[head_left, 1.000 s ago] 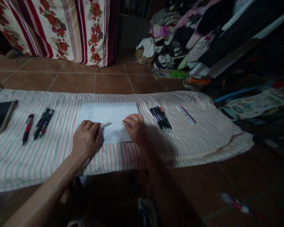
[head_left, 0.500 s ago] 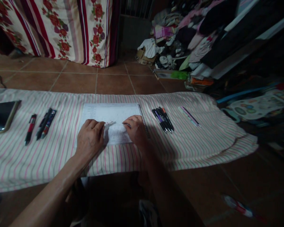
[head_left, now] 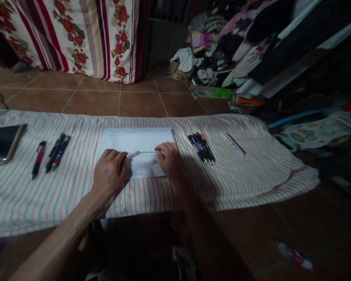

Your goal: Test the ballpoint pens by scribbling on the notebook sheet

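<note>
A spiral notebook (head_left: 140, 139) lies open on a pink-striped cloth (head_left: 222, 179) spread over the floor. Both my hands hover over its near half. My left hand (head_left: 109, 171) is closed on a pale pen barrel (head_left: 133, 153) whose tip pokes out to the right. My right hand (head_left: 171, 162) pinches the end of a thin rod (head_left: 148, 152), perhaps the pen's refill, which spans the gap between the two hands.
Left of the notebook lie a red pen (head_left: 38, 158), two dark pens (head_left: 57, 152) and a phone (head_left: 2, 143). On its right are a bunch of pens (head_left: 201, 147) and a pink pen (head_left: 234, 143). Piled clothes (head_left: 222, 50) and a flowered sheet (head_left: 84, 35) stand behind.
My right hand has drawn slightly to the right, away from the left, and a thin rod now shows between the pen barrel and my right fingers.
</note>
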`<state>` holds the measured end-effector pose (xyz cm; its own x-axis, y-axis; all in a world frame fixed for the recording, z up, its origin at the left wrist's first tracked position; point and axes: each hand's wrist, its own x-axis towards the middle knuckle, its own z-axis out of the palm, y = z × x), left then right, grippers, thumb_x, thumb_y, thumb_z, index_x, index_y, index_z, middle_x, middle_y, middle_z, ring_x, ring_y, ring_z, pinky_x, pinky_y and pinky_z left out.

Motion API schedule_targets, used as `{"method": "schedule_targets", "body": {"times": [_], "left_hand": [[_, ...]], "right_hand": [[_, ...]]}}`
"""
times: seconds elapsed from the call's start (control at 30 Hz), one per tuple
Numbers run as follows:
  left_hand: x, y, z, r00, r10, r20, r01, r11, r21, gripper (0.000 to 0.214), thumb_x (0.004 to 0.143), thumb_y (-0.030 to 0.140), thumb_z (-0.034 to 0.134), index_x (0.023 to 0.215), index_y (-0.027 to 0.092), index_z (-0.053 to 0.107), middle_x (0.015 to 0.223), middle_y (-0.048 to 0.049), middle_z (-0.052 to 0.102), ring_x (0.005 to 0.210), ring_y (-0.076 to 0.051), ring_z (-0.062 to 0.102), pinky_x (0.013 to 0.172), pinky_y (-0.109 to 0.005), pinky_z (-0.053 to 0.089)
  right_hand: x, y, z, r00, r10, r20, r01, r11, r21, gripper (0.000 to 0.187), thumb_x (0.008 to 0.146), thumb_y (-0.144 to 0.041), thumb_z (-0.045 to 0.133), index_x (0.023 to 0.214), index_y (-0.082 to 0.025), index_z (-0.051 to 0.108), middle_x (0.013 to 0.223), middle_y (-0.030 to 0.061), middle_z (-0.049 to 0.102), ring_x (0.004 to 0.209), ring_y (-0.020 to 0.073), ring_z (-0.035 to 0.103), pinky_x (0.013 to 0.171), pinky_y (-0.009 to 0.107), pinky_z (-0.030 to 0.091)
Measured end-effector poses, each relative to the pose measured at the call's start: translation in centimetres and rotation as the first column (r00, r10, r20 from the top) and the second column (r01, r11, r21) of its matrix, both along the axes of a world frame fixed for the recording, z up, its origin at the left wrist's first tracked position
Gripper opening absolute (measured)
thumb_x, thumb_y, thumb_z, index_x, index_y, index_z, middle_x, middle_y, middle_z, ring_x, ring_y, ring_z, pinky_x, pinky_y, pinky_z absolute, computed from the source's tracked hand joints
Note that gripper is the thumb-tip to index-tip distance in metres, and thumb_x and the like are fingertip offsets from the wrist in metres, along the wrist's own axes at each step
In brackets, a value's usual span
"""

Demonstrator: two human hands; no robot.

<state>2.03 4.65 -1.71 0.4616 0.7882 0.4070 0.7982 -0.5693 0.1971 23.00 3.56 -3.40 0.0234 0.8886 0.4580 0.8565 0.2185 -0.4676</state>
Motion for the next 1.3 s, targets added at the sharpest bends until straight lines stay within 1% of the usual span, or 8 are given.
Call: {"method": "schedule_targets", "body": {"times": [0.2, 0.33, 0.5, 0.6, 0.77, 1.03, 1.3], "left_hand": [[-0.2, 0.0, -0.2, 1.000, 0.002, 0.013, -0.002, 1.000, 0.024, 0.028, 0.088, 0.025, 0.039, 0.097, 0.016, 0.064, 0.082, -0.0097, 0.064, 0.085, -0.025, 0.054, 0.074, -0.040, 0.047], [-0.3, 0.0, -0.2, 1.000, 0.014, 0.016, -0.014, 1.000, 0.008, 0.028, 0.088, 0.028, 0.039, 0.095, 0.016, 0.064, 0.080, -0.0090, 0.063, 0.084, -0.025, 0.053, 0.073, -0.038, 0.046], [-0.7, 0.1, -0.3, 0.999, 0.019, 0.031, -0.017, 0.999, -0.042, 0.028, 0.087, 0.028, 0.041, 0.094, 0.016, 0.066, 0.081, -0.0101, 0.063, 0.086, -0.025, 0.052, 0.074, -0.038, 0.045], [-0.9, 0.2, -0.6, 1.000, 0.013, 0.023, -0.012, 0.999, -0.038, 0.029, 0.088, 0.029, 0.040, 0.094, 0.017, 0.065, 0.082, -0.0102, 0.063, 0.086, -0.026, 0.052, 0.074, -0.039, 0.045], [-0.9, 0.2, -0.9, 1.000, 0.016, 0.007, -0.016, 1.000, -0.023, 0.027, 0.088, 0.028, 0.040, 0.095, 0.018, 0.064, 0.081, -0.0085, 0.062, 0.086, -0.025, 0.052, 0.073, -0.037, 0.045], [-0.6, 0.0, -0.6, 1.000, 0.012, -0.021, -0.013, 0.998, -0.059, 0.030, 0.088, 0.027, 0.038, 0.095, 0.014, 0.064, 0.081, -0.0101, 0.062, 0.086, -0.025, 0.051, 0.074, -0.039, 0.045], [-0.4, 0.0, -0.6, 1.000, 0.004, -0.026, -0.006, 0.999, -0.048, 0.028, 0.086, 0.023, 0.040, 0.095, 0.013, 0.065, 0.081, -0.0103, 0.063, 0.085, -0.026, 0.050, 0.074, -0.039, 0.046]], "right_hand": [[0.0, -0.1, 0.2, 0.994, -0.036, -0.100, 0.038, 0.999, 0.020, 0.013, 0.079, -0.012, 0.051, 0.078, -0.020, 0.062, 0.079, 0.0050, 0.067, 0.081, 0.0216, 0.057, 0.079, 0.034, 0.044], [0.6, -0.2, 0.4, 0.990, -0.054, -0.127, 0.059, 0.998, 0.036, 0.012, 0.080, -0.013, 0.052, 0.079, -0.019, 0.062, 0.079, 0.0046, 0.068, 0.080, 0.0211, 0.058, 0.078, 0.033, 0.044], [1.5, -0.5, 0.6, 0.995, -0.056, -0.080, 0.060, 0.997, 0.048, 0.013, 0.081, -0.013, 0.050, 0.079, -0.019, 0.062, 0.079, 0.0043, 0.067, 0.082, 0.0215, 0.057, 0.079, 0.033, 0.043], [1.8, -0.6, 0.6, 0.998, -0.037, -0.049, 0.039, 0.998, 0.045, 0.013, 0.082, -0.014, 0.050, 0.080, -0.019, 0.062, 0.080, 0.0052, 0.067, 0.083, 0.0222, 0.056, 0.079, 0.034, 0.042], [1.8, -0.7, 0.5, 1.000, -0.009, -0.023, 0.010, 0.999, 0.048, 0.013, 0.083, -0.015, 0.050, 0.080, -0.019, 0.062, 0.081, 0.0057, 0.066, 0.084, 0.0222, 0.055, 0.080, 0.034, 0.042], [1.8, -0.7, 0.5, 0.999, 0.019, -0.033, -0.017, 0.998, 0.058, 0.014, 0.083, -0.015, 0.050, 0.079, -0.019, 0.062, 0.081, 0.0055, 0.065, 0.085, 0.0218, 0.054, 0.081, 0.034, 0.042], [1.8, -0.7, 0.4, 0.999, 0.032, -0.020, -0.031, 0.999, 0.044, 0.012, 0.083, -0.014, 0.051, 0.079, -0.019, 0.062, 0.081, 0.0048, 0.065, 0.087, 0.0215, 0.053, 0.081, 0.033, 0.041]]}}
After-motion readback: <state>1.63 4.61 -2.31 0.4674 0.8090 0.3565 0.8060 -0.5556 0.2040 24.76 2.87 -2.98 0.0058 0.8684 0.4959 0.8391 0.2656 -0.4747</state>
